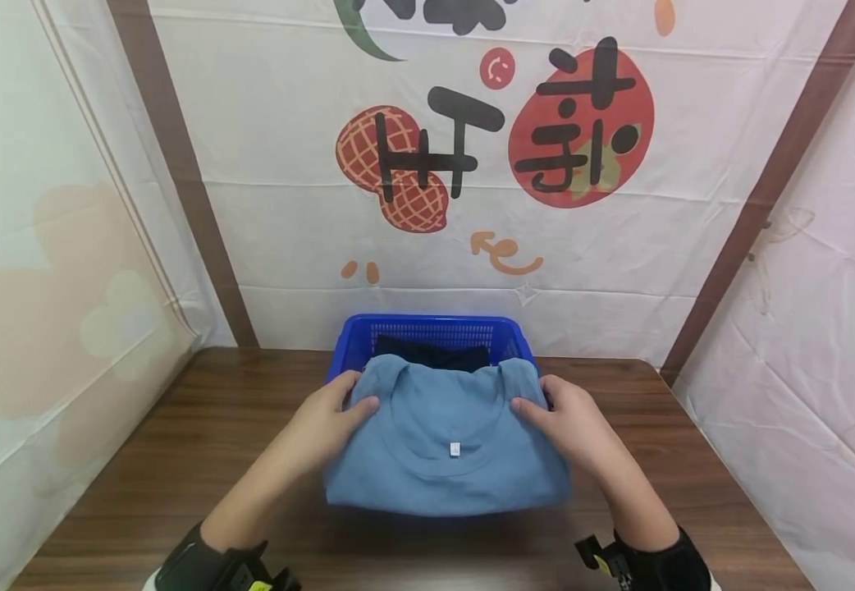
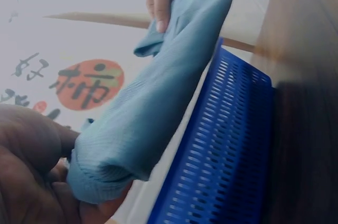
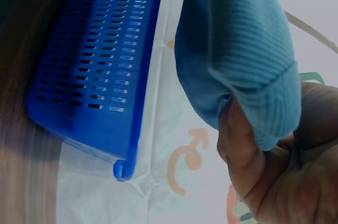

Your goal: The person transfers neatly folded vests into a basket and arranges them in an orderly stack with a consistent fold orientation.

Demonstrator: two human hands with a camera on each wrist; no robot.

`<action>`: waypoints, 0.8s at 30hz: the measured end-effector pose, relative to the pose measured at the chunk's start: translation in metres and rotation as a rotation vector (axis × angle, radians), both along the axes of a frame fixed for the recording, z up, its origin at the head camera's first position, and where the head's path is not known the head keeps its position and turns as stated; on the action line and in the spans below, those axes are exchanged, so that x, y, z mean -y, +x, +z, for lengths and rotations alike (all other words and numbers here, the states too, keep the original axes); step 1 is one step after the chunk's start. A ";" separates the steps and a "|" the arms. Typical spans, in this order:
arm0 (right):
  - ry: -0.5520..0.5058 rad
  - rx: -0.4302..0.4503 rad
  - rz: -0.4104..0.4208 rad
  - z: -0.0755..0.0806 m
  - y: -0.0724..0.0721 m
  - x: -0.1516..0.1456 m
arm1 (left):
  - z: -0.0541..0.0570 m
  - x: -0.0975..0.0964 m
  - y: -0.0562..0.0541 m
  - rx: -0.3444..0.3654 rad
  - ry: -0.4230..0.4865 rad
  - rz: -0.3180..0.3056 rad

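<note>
A folded blue shirt point(image 1: 442, 443) with a small white neck label hangs between my two hands, raised above the table in front of a blue basket point(image 1: 427, 320). My left hand point(image 1: 335, 414) grips its left side, thumb on top and fingers underneath. On the opposite side my right hand point(image 1: 564, 414) holds it the same way. Both wrist views show the folded edge of the shirt pinched between thumb and fingers, higher than the basket's rim. Inside the basket lies a dark folded cloth point(image 1: 431, 353), its near part hidden by the shirt.
The basket stands at the far edge of a brown wooden table point(image 1: 250, 443). Behind it hangs a white printed curtain point(image 1: 272, 230), and more fabric point(image 1: 789, 328) closes off the sides. Each wrist wears a black strap with a camera.
</note>
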State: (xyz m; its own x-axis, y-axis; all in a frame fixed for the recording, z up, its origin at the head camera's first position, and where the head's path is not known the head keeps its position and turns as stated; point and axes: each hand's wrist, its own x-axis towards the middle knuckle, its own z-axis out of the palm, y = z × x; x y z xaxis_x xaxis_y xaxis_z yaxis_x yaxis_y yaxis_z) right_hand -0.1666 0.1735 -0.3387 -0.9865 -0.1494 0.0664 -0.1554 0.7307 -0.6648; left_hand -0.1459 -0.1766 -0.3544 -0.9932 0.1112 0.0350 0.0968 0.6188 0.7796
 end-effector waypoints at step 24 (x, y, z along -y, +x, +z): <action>-0.061 -0.070 -0.072 -0.030 -0.052 0.014 | -0.024 -0.006 -0.046 -0.120 0.032 0.083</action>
State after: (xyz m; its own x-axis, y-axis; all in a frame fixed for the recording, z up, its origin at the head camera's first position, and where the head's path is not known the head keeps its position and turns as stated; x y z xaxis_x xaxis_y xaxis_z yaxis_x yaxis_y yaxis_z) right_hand -0.2186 0.1599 -0.3688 -0.9873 -0.0714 0.1420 -0.1510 0.7000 -0.6980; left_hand -0.1917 -0.1710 -0.3780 -0.9874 0.0262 0.1560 0.1400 0.6034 0.7850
